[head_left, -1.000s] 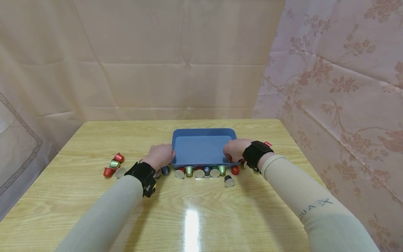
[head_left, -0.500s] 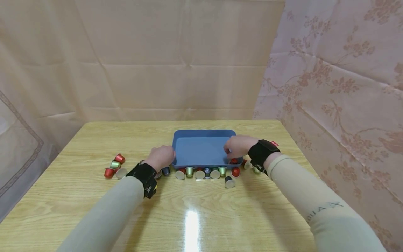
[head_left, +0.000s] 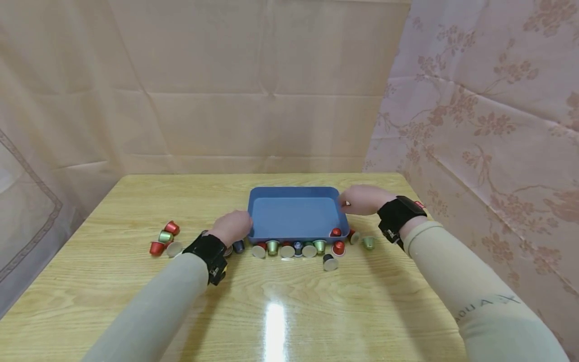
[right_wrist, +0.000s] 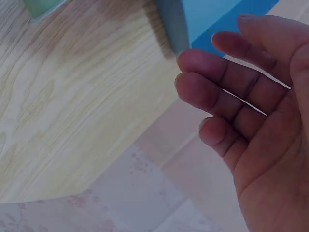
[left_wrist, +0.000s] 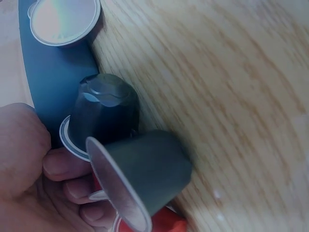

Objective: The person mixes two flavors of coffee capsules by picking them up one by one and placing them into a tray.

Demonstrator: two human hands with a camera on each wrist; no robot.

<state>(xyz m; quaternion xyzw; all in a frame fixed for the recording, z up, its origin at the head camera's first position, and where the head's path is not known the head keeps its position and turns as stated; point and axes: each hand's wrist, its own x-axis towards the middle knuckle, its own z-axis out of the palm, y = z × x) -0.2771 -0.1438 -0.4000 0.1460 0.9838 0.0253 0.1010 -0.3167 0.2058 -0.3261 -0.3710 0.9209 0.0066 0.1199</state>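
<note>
A blue tray [head_left: 294, 234] lies on the table with a red coffee capsule [head_left: 335, 232] in its near right corner. My left hand [head_left: 232, 224] grips the tray's left side; in the left wrist view its curled fingers [left_wrist: 63, 164] lie behind a dark capsule [left_wrist: 106, 111] and a grey-green capsule [left_wrist: 149, 169]. My right hand [head_left: 365, 199] hovers by the tray's right rim, holding nothing. The right wrist view shows its fingers [right_wrist: 200, 92] loosely bent and apart.
Several capsules line the tray's front wall, among them a green capsule [head_left: 272, 247]. A dark capsule [head_left: 329, 262] lies nearer, another green capsule [head_left: 368, 243] to the right. On the left sits a cluster with a red capsule [head_left: 157, 248]. Curtains [head_left: 253, 100] hang behind the table.
My right hand let go of the red capsule in the tray's near right corner, then rose and moved right to the rim. The left hand stayed at the tray's left side.
</note>
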